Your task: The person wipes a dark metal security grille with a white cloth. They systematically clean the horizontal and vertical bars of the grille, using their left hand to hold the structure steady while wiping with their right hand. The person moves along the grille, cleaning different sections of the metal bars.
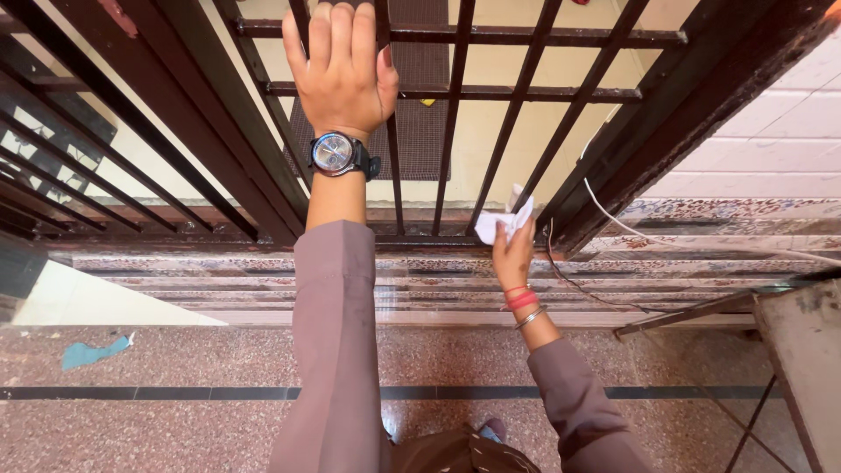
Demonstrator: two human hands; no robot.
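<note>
My left hand (343,66), with a dark wristwatch (337,154) on the wrist, is raised and rests flat against the bars of a dark metal grille gate (455,96), fingers pointing up. Lower down, my right hand (512,252) grips a crumpled white cloth (501,219) and presses it against the bottom of the grille near its lower rail. Red thread and a thin bangle circle the right wrist. Both arms wear mauve sleeves.
A patterned stone threshold (263,280) runs under the gate. A white cable (648,235) hangs along the right frame by a white tiled wall (771,140). A grey table corner (802,350) stands at right. A teal scrap (92,352) lies on the speckled floor.
</note>
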